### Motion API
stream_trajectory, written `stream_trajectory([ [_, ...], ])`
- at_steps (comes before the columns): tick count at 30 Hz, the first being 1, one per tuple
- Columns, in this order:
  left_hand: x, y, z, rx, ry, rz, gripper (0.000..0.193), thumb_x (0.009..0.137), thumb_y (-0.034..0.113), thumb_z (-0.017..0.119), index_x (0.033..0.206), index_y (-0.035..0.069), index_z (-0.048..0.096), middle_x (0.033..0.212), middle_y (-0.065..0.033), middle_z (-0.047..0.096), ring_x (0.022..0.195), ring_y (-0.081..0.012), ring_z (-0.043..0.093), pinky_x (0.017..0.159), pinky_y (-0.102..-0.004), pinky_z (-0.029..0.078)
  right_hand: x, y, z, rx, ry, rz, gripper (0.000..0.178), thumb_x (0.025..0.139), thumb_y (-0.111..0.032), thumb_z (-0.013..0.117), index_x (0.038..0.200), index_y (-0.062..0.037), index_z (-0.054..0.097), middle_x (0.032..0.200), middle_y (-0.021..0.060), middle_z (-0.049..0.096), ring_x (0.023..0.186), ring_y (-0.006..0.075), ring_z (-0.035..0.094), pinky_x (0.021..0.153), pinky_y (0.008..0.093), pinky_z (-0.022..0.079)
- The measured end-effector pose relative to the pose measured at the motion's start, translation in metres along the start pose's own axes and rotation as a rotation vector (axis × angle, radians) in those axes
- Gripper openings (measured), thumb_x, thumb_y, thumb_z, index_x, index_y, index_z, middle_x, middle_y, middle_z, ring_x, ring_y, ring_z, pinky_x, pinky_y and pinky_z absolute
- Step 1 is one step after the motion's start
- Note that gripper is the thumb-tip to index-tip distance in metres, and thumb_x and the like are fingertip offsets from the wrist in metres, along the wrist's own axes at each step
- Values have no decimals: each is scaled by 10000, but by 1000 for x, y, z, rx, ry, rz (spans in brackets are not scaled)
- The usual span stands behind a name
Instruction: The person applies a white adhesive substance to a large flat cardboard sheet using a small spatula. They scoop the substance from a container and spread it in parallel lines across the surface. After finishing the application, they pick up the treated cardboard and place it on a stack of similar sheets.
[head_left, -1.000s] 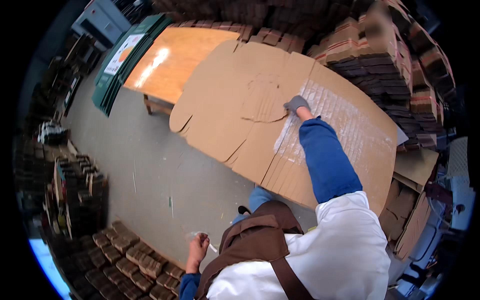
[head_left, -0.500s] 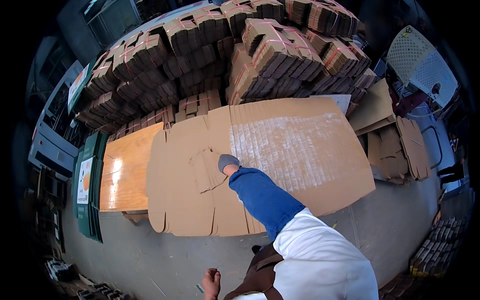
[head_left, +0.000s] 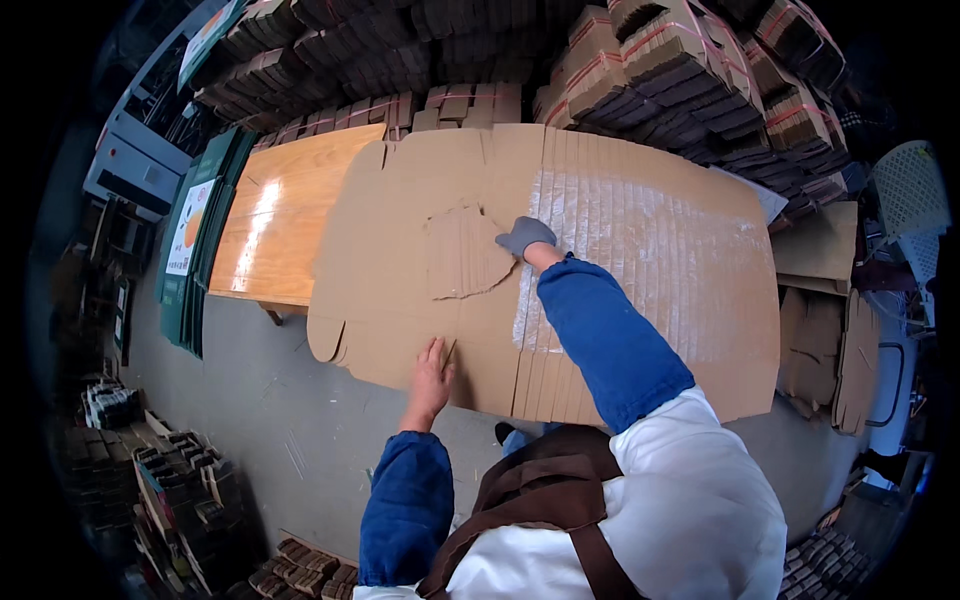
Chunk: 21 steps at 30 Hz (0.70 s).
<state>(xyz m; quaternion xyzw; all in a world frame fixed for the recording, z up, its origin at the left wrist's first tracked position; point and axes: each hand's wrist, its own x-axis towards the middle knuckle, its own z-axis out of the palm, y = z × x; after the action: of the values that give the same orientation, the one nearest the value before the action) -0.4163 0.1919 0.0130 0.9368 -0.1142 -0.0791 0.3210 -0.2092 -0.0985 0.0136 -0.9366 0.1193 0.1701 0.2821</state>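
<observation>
A large brown cardboard sheet [head_left: 400,230] lies across the table in front of me, its right half streaked with a whitish, shiny coating. On its middle is a smaller, rough-edged cardboard piece [head_left: 465,258]. My right hand [head_left: 525,236], in a grey glove, is closed at the right edge of that piece. What it holds, if anything, is hidden. My bare left hand [head_left: 431,382] rests on the near edge of the sheet, beside a slit, with its fingers stretched out.
Bare wooden tabletop [head_left: 290,210] shows at the left, with green printed boards [head_left: 205,235] standing beside it. Strapped stacks of flat cardboard [head_left: 680,60] rise behind the table. More cardboard [head_left: 815,330] leans at the right. Dark stacks [head_left: 180,490] sit on the floor at lower left.
My left hand has come up from beside my body onto the sheet's near edge. My right hand stays by the rough-edged piece. The view has tilted down, turned and moved closer.
</observation>
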Motion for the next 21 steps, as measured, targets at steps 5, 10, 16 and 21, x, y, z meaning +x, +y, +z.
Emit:
stream_trajectory([
  [5, 37, -3, 28, 175, -123, 5, 501, 852, 142, 659, 1322, 62, 504, 1366, -182, 504, 1224, -393, 480, 1040, -455, 414, 25, 14, 16, -32, -80, -162, 359, 790, -244, 589, 1026, -5, 717, 1070, 245, 680, 1023, 402, 650, 905, 451, 516],
  [10, 36, 6, 20, 168, -114, -8, 460, 857, 132, 652, 1286, 24, 527, 1344, -206, 519, 1204, -401, 507, 1021, -455, 431, 6, 4, -39, 342, 120, -476, 240, 860, -156, 533, 1017, 18, 581, 852, 199, 686, 653, 311, 696, 645, 399, 564],
  [16, -6, 5, 9, 52, -81, -27, 442, 865, 108, 641, 1274, -22, 536, 1319, -237, 529, 1210, -415, 517, 1031, -448, 430, 21, 17, -233, 955, 281, -445, 195, 880, -139, 614, 977, 15, 544, 731, 124, 639, 546, 181, 662, 440, 331, 516],
  [21, -56, 7, 0, 22, -43, -108, 354, 962, 211, 606, 1244, -2, 598, 1297, -267, 573, 1223, -419, 530, 1029, -452, 429, 67, 84, -385, 1491, 628, -438, 195, 862, -102, 643, 952, 24, 525, 758, 137, 627, 487, 219, 645, 425, 343, 547],
])
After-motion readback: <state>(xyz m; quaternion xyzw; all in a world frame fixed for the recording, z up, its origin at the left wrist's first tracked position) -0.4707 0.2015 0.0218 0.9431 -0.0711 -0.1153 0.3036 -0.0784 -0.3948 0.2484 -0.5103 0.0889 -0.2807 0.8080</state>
